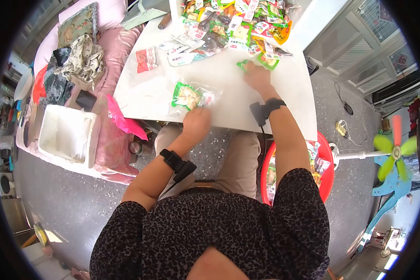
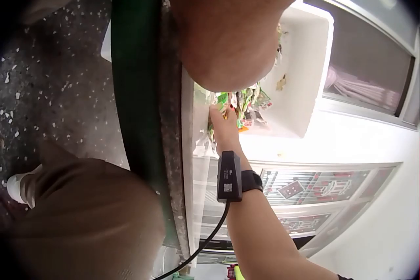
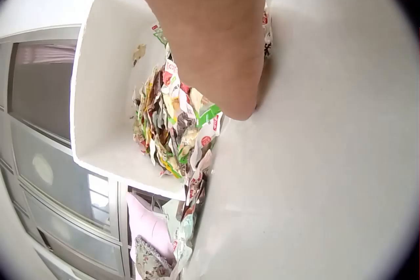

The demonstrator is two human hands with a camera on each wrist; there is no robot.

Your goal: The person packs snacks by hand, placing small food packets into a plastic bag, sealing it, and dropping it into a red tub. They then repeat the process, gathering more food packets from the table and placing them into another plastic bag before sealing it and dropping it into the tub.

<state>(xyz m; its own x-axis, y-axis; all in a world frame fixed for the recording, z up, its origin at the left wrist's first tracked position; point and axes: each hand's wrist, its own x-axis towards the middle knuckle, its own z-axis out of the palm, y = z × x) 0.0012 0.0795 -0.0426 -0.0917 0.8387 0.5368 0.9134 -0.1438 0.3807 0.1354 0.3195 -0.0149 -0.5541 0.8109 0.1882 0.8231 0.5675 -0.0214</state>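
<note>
My left hand (image 1: pixel 197 122) grips the near edge of a clear plastic bag (image 1: pixel 211 87) lying on the white table (image 1: pixel 228 112). A green-edged snack packet (image 1: pixel 185 95) with pale contents shows in the bag, beside a smaller white and red one. Across the table, my right hand (image 1: pixel 257 77) pinches a small green packet (image 1: pixel 241 64) at the near edge of the packet heap (image 1: pixel 238 28). In the left wrist view, the right hand's fingers (image 2: pixel 226 119) point down among the packets. The left hand's fingertips are hidden by the hand itself in both views.
A red and white packet (image 1: pixel 146 59) lies at the table's left, near several silvery packets (image 1: pixel 184 44). A white foam box (image 3: pixel 98 96) holds the heap. By my right leg stands a red basin (image 1: pixel 330 161) of packets; a fan (image 1: pixel 396 151) is farther right.
</note>
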